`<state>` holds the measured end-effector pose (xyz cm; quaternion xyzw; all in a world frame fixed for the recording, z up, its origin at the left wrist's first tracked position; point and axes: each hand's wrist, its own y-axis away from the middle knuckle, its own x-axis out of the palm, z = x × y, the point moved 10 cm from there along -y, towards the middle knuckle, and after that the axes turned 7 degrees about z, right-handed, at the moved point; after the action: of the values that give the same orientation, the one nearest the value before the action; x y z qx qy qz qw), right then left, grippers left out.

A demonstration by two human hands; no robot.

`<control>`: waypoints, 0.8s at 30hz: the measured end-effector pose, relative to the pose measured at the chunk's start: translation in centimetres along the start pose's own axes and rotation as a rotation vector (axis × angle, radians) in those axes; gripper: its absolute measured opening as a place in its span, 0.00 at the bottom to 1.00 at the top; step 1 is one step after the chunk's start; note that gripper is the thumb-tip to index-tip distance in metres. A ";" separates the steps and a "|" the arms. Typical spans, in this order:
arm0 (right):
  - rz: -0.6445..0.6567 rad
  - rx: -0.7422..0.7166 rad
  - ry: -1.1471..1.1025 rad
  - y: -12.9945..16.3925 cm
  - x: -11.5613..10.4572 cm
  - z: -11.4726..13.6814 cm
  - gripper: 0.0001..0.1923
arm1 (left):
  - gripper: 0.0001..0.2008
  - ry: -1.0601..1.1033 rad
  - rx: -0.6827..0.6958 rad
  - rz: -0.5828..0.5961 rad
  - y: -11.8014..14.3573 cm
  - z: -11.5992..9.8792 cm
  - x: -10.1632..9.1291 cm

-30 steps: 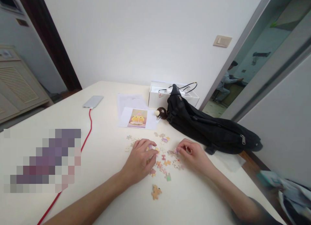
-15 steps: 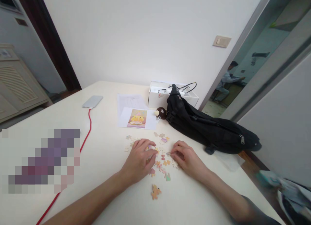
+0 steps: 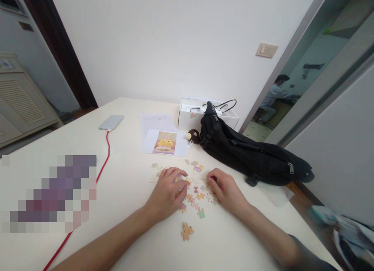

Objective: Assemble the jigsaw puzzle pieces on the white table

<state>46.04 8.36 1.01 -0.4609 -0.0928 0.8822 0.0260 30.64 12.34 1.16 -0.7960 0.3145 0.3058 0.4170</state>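
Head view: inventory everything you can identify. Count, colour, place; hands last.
table: one, white, foreground
puzzle pieces: many, mixed colours, mid-table
puzzle section: one, orange, nearer the camera
papers: two, white, behind the pieces; one bears a yellow picture
box: one, white, by the wall
bag: one, black, right
round charm: one, brown, at bag's left end
slab: one, grey, far left tabletop
cable: one, red, from slab
switch: one, beige, wall
cabinet: one, beige, left background
person: one, pale clothes, right background
left hand: one, over pieces
right hand: one, right of pieces
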 end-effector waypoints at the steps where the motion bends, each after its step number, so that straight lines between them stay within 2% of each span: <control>1: 0.005 -0.011 0.002 0.1 0.1 0.1 0.09 | 0.08 0.001 0.003 -0.002 0.0 0.0 0.0; 9: -0.025 -0.079 0.053 0.1 0.0 0.9 0.08 | 0.08 0.011 0.015 -0.007 0.0 0.0 0.0; 13: 0.040 -0.101 0.082 -0.1 0.6 1.0 0.08 | 0.08 0.007 0.016 -0.002 0.0 0.0 0.1; 18: 0.050 -0.084 0.099 0.1 0.2 0.7 0.07 | 0.08 -0.002 0.009 0.009 0.0 0.0 0.2; 24: 0.147 -0.117 0.125 0.2 1.2 1.3 0.12 | 0.11 -0.043 0.002 0.093 -0.2 -0.4 0.6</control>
<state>44.32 8.16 0.69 -0.5215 -0.1083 0.8442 -0.0603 31.24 11.94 0.97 -0.7735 0.3423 0.3416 0.4097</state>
